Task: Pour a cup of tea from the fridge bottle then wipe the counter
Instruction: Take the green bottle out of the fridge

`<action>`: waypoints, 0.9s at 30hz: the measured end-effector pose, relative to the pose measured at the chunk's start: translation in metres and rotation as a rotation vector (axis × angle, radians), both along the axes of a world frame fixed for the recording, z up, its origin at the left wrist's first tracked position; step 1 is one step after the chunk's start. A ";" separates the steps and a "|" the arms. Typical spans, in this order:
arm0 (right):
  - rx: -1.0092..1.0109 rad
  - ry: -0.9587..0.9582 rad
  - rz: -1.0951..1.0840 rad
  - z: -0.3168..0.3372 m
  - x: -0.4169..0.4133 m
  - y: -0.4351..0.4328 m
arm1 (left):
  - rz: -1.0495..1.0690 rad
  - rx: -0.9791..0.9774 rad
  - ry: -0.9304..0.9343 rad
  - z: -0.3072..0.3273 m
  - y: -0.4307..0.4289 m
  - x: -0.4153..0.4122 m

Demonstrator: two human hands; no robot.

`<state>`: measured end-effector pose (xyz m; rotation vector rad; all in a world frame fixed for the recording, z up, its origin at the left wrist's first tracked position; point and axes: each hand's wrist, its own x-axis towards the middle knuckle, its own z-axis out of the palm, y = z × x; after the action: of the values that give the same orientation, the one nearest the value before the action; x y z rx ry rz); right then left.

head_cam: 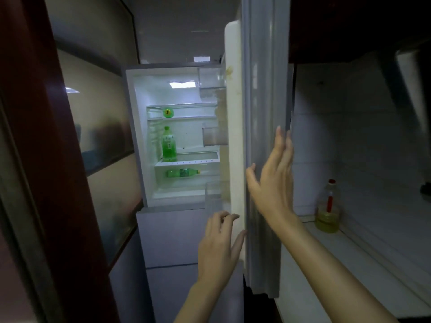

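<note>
The fridge [140, 136] stands open and lit ahead of me. A tall green tea bottle [168, 144] stands upright on the middle shelf. Another green bottle [183, 172] lies on its side on the shelf below, and a third shows its green cap end [168, 112] on the upper shelf. The fridge door [256, 136] swings out to the right, edge-on to me. My left hand [220, 243] rests with fingers spread on the door's inner edge near its bottom. My right hand [274, 173] lies flat and open against the door's outer face.
A dark red door frame [46, 159] with frosted glass panels fills the left. To the right is a white counter [373, 264] with a bottle of yellow oil [327, 208] near the tiled wall. Dark cabinets hang above. Clear door bins [213, 134] jut inward.
</note>
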<state>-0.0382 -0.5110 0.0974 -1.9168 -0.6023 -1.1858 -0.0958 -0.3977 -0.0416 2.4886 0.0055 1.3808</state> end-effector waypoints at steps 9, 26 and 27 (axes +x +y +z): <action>-0.190 -0.174 -0.132 -0.011 0.005 0.034 | 0.068 0.028 0.025 0.011 0.070 0.021; -0.645 0.142 0.103 -0.069 0.067 0.173 | 0.267 0.031 0.109 0.023 0.242 0.060; -0.670 0.137 0.094 -0.068 0.074 0.181 | 0.280 0.027 0.117 0.026 0.256 0.064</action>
<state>0.0358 -0.3296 0.0291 -2.4592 -1.1010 -0.8371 -0.0322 -0.1415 -0.0153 2.6667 0.3760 1.3392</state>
